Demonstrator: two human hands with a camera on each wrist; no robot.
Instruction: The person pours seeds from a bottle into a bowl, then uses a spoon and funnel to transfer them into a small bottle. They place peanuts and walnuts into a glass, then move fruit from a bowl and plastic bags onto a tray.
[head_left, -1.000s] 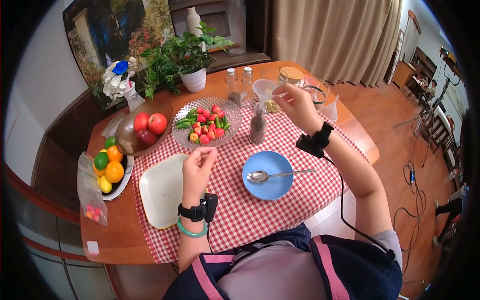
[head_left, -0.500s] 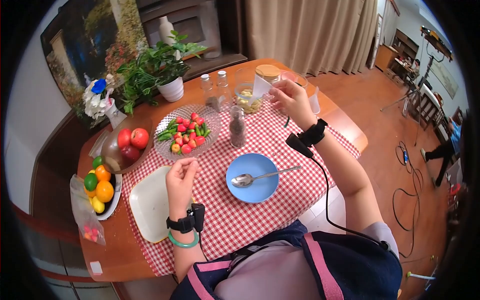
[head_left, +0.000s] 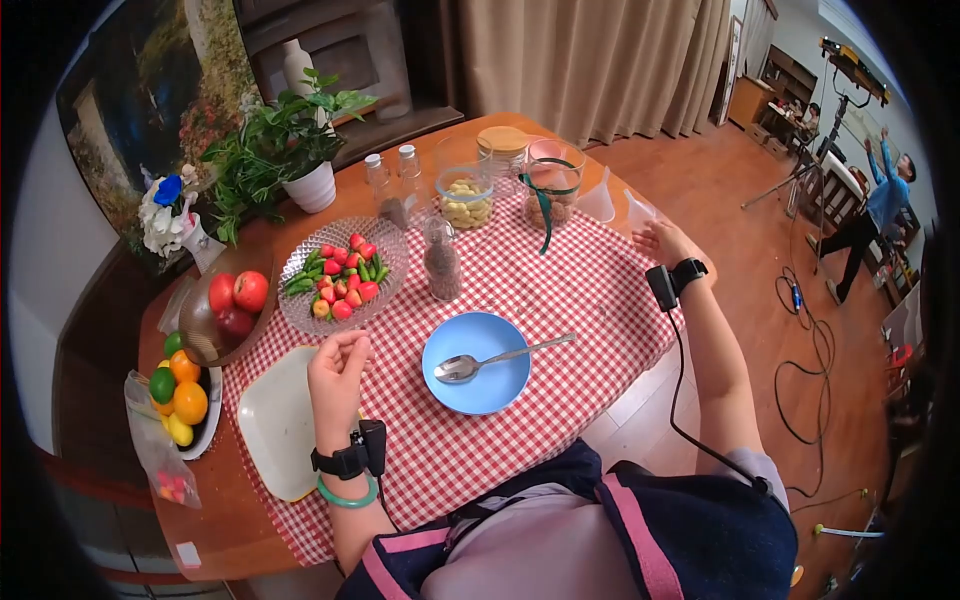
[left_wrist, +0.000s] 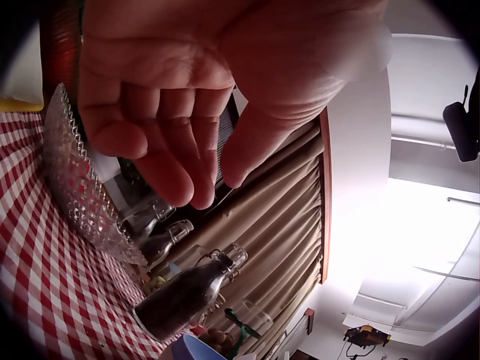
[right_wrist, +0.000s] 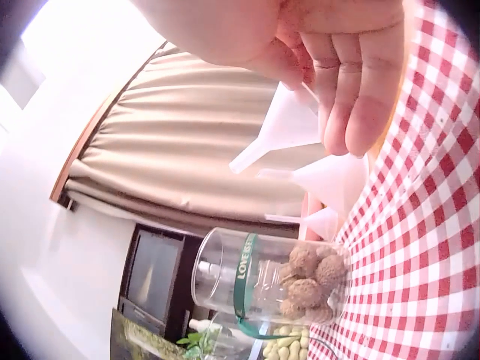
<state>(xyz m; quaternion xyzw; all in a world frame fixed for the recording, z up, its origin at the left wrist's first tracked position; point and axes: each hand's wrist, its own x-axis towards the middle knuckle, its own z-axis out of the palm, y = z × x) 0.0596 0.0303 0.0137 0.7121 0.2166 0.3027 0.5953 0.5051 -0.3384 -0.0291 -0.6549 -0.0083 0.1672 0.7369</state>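
My right hand [head_left: 668,248] pinches the rim of a translucent white funnel [right_wrist: 286,127] with thumb and fingers, over the table's right edge. A second funnel [head_left: 597,203] stands upside down just left of it. My left hand [head_left: 338,385] hovers above the white tray [head_left: 268,430], its fingers loosely curled around nothing. Between the hands, a blue bowl [head_left: 480,398] has a metal spoon [head_left: 458,369] lying in it. Behind the bowl an uncapped-looking glass bottle [head_left: 441,268] of dark grains stands upright on the checked cloth.
A crystal bowl [head_left: 297,308] of strawberries and green peppers stands left of centre. Glass jars of nuts [head_left: 466,208] and brown balls [head_left: 547,208] line the back, near two capped bottles [head_left: 408,180]. Fruit and a potted plant [head_left: 311,188] fill the left side.
My right hand has carried the funnel from above the bottle rightward to the table's right edge, beside the other funnel. My left hand stays loosely curled over the tray as the view shifts.
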